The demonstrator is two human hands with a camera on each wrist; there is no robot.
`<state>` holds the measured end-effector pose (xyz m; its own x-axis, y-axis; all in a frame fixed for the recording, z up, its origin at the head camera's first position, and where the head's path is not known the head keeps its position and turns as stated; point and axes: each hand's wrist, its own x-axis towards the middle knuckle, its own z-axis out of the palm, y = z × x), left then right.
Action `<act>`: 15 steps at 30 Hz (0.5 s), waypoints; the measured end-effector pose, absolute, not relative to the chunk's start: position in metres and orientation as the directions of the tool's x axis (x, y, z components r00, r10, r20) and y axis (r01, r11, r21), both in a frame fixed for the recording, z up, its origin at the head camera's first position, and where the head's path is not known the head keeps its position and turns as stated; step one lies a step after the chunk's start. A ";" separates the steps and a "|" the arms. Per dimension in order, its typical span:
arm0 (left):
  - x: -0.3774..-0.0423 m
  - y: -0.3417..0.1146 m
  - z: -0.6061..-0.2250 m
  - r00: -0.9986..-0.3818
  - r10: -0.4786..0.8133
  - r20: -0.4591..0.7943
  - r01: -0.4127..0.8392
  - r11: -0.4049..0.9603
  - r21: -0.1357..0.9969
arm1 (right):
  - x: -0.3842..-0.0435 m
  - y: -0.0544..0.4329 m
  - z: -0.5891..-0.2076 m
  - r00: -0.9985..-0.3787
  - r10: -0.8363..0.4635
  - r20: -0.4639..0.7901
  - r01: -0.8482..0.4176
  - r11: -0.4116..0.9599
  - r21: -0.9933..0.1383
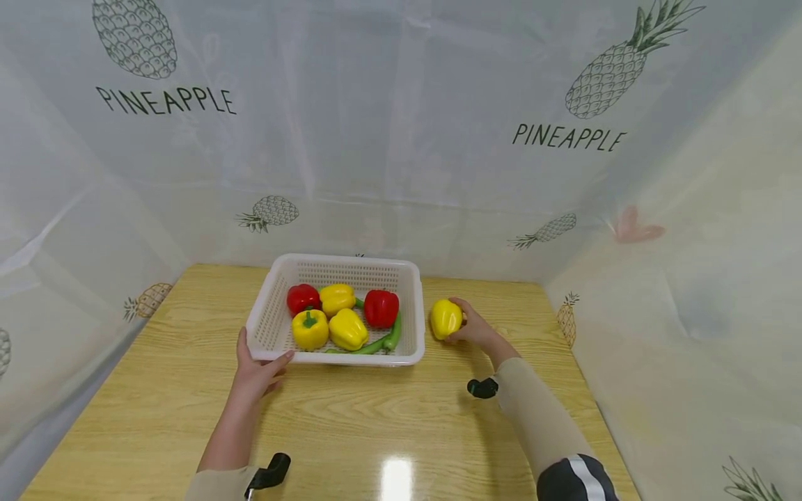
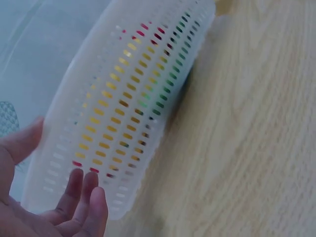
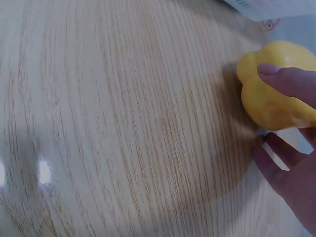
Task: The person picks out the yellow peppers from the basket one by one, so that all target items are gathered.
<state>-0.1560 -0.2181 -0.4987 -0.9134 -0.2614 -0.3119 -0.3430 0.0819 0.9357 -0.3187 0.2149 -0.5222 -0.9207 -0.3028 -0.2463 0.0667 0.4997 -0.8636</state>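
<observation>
A white plastic basket [image 1: 335, 357] with slotted walls stands on the wooden table. Inside it lie yellow bell peppers [image 1: 348, 330], red bell peppers [image 1: 381, 309] and long green peppers [image 1: 376, 346]. My left hand [image 1: 253, 372] rests at the basket's front left corner, thumb and a finger touching the rim. In the left wrist view its other fingers [image 2: 75, 190] are loosely bent in front of the slotted wall. Right of the basket, my right hand [image 1: 470, 323] grips another yellow bell pepper [image 1: 445, 320] from its right side. The right wrist view shows the thumb across this pepper [image 3: 271, 106].
The wooden table [image 1: 376, 410] runs up to plastic sheeting [image 1: 388, 160] printed with pineapples, behind and along both sides. Black camera mounts [image 1: 482, 388] stick out near both wrists. A bright light reflection [image 1: 397, 476] shows near the table's front.
</observation>
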 end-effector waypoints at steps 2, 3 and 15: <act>-0.156 -0.218 -0.497 -0.914 -0.255 -0.317 -0.346 0.077 0.935 | -0.318 0.214 -0.520 -0.920 -0.304 -0.247 0.063 0.506 -0.860; -0.157 -0.218 -0.496 -0.913 -0.252 -0.321 -0.349 0.075 0.934 | -0.318 0.213 -0.519 -0.920 -0.305 -0.247 0.061 0.510 -0.858; -0.160 -0.219 -0.494 -0.904 -0.226 -0.363 -0.388 0.078 0.919 | -0.323 0.215 -0.513 -0.916 -0.318 -0.243 0.018 0.573 -0.819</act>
<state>-0.1603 -0.2188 -0.4936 -0.9042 -0.2259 -0.3625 -0.3877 0.0777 0.9185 -0.3227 0.2152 -0.5125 -0.9163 -0.3185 -0.2429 0.0180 0.5731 -0.8193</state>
